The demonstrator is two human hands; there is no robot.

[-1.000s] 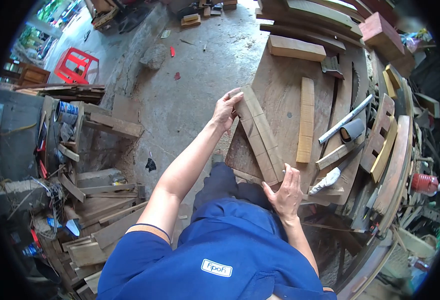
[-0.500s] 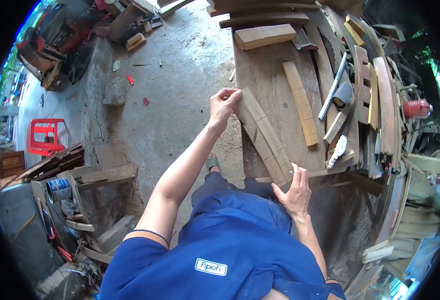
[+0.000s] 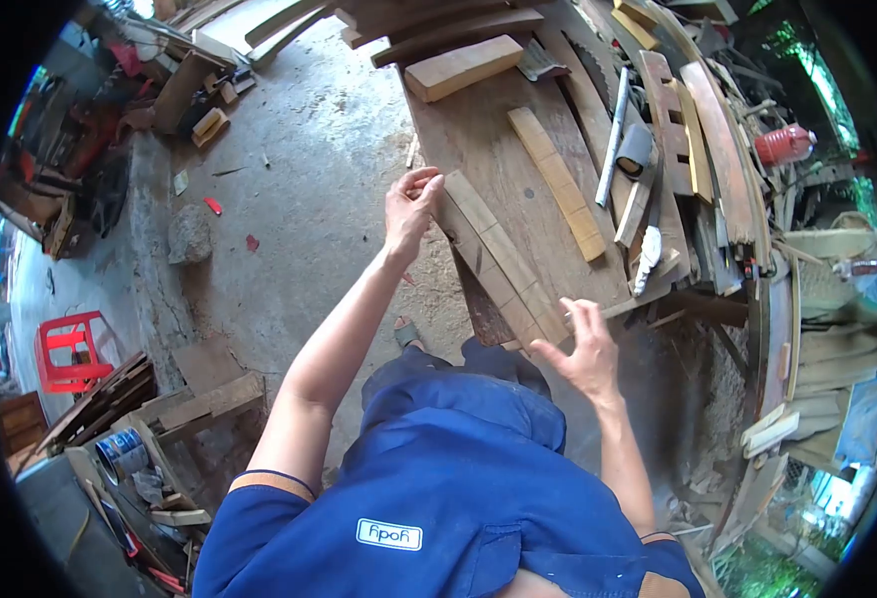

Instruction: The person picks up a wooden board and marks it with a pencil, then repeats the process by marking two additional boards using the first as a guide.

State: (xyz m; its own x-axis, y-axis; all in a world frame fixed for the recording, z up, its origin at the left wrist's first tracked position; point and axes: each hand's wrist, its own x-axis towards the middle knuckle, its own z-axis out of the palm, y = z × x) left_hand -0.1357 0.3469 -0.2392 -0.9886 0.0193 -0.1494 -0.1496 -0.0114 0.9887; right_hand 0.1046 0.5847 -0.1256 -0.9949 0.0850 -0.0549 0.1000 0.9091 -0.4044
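Two wooden strips (image 3: 503,261) with dark cross lines lie side by side, slanting over the near left edge of the wooden workbench (image 3: 478,130). At their far end is my left hand (image 3: 410,211), its fingers closed in a pinch at the corner of the left strip. My right hand (image 3: 588,349) is beside the near end, thumb and fingers spread apart; a tiny pale thing shows by its fingertips, too small to name. A third marked wooden strip (image 3: 558,184), slightly curved, lies farther right on the bench.
A thick wood block (image 3: 463,68) sits at the bench's back. To the right are a pale tube (image 3: 614,140), a dark grey roll (image 3: 636,148), stacked boards (image 3: 722,140) and a red bottle (image 3: 785,146). A red plastic stool (image 3: 71,351) and a can (image 3: 121,453) are at left.
The view has shifted, moving the bench left and up in frame. My right hand has opened wider and come off the strips' near end. My left hand stays at their far end.
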